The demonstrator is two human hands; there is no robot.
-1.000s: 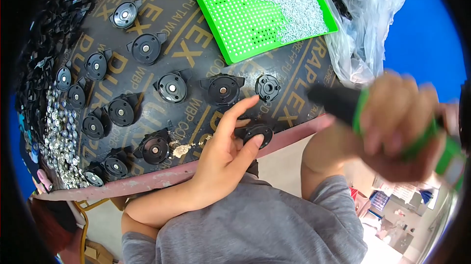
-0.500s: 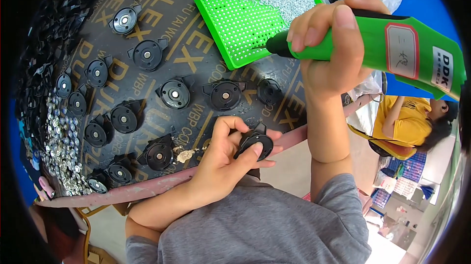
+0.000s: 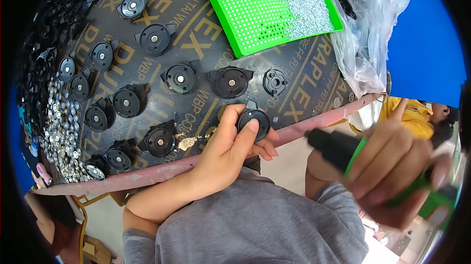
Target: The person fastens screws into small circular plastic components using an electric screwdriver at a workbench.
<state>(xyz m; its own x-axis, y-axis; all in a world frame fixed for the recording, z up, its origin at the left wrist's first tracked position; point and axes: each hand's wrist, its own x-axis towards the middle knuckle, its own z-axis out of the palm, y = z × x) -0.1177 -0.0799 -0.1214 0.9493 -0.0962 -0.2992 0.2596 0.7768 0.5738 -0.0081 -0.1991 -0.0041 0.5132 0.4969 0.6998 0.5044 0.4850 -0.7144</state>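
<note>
My left hand (image 3: 221, 158) grips a round black plastic part with a pointed wing (image 3: 260, 125) at the table's front edge, its thumb pressed on the face. In my right hand (image 3: 392, 166) is a green electric screwdriver with a black nose (image 3: 336, 148), off the front edge at the right and smeared by motion. The nose points left toward the held part, a gap apart from it. Just beyond the left hand lie a similar winged part with a silver centre (image 3: 231, 82) and a smaller black disc (image 3: 274, 82) without wings.
A green perforated tray (image 3: 265, 47) holds a heap of small silver screws (image 3: 314, 13). More winged black parts (image 3: 126, 102) are spread leftward. Silver round pieces (image 3: 64, 136) and black pieces (image 3: 49, 23) pile at the left. Clear plastic bags (image 3: 368, 33) lie right. Another person in yellow (image 3: 412, 117) sits beyond.
My right hand has swung the screwdriver from over the tray down and to the right, its nose now near the front edge. My left hand still holds the part, with its face turned up more.
</note>
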